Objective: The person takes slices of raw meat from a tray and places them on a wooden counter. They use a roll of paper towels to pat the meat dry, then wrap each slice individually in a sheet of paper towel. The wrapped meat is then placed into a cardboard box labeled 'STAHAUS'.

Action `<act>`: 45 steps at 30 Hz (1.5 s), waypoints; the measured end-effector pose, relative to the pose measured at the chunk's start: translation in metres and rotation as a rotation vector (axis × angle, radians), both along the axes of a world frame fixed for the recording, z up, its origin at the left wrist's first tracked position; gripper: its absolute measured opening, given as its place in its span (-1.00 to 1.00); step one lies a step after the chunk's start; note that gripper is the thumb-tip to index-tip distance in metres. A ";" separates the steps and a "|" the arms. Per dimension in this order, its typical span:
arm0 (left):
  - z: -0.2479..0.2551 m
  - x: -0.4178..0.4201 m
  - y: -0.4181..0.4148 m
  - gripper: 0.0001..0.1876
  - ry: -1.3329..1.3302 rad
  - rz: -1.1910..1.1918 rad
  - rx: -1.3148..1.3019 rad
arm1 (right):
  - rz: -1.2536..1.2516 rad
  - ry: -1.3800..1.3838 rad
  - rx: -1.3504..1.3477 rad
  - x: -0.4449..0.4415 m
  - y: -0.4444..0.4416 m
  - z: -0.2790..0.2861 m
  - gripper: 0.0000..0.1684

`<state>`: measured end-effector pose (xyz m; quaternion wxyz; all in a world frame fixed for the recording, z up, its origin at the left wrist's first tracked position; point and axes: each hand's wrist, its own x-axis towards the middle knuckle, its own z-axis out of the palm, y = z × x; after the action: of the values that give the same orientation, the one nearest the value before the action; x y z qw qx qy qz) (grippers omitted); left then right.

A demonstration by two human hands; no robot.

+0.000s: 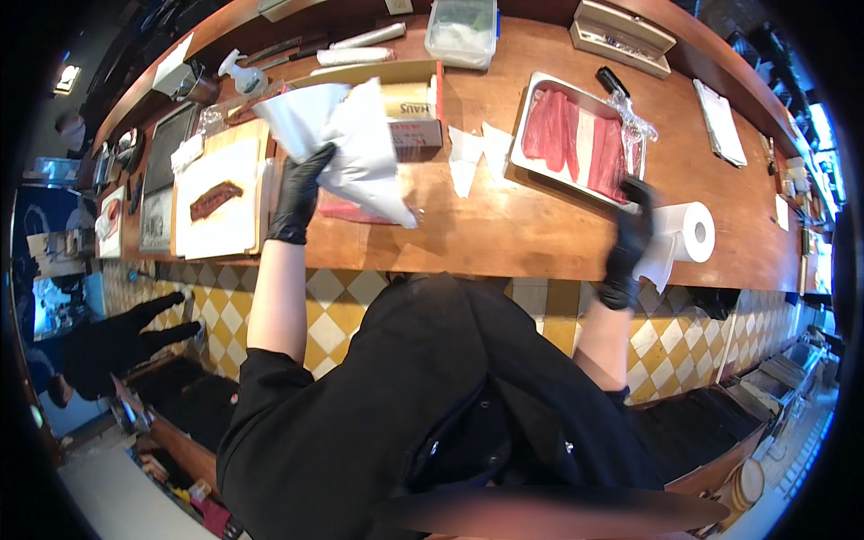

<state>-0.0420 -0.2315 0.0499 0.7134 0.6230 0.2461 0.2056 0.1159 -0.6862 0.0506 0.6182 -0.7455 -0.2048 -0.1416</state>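
Gloved in black, my left hand [300, 192] grips white paper sheets [361, 145] that fan out above the counter. Behind and below the sheets, a piece of red meat [358, 210] in clear plastic film lies partly hidden. My right hand [629, 243], also in a black glove and blurred, is by the near right corner of a metal tray [563, 181] with long strips of red meat [552, 131]. Beside that hand is a paper roll [692, 233] with its loose end hanging over the counter edge. Torn white paper pieces [466, 158] lie left of the tray.
A cutting board [219, 236] with a dark piece of meat stands at left. Behind the sheets is an open cardboard box [415, 135] with a roll. A lidded plastic container [461, 40], a pump bottle [246, 77] and a long case [621, 40] stand farther back. Another person is at far left.
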 end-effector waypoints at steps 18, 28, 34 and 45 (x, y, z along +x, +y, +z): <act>-0.094 0.003 0.110 -0.22 -0.072 -0.118 0.659 | 0.187 0.695 -0.183 -0.033 0.313 -0.072 -0.75; -0.091 -0.029 0.088 -0.82 -0.400 -0.436 1.131 | 0.261 0.818 0.180 -0.050 0.316 -0.114 -0.77; -0.120 -0.052 0.051 -0.44 0.199 -0.789 1.142 | 0.370 0.788 0.172 -0.045 0.306 -0.126 -0.72; -0.152 -0.050 0.045 -0.54 0.233 -0.759 1.359 | 0.341 0.756 0.099 -0.063 0.296 -0.123 -0.67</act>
<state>-0.0916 -0.1867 -0.1022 0.1674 0.9817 -0.0898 -0.0131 0.0527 -0.3902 -0.0724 0.6997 -0.6696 -0.0769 0.2368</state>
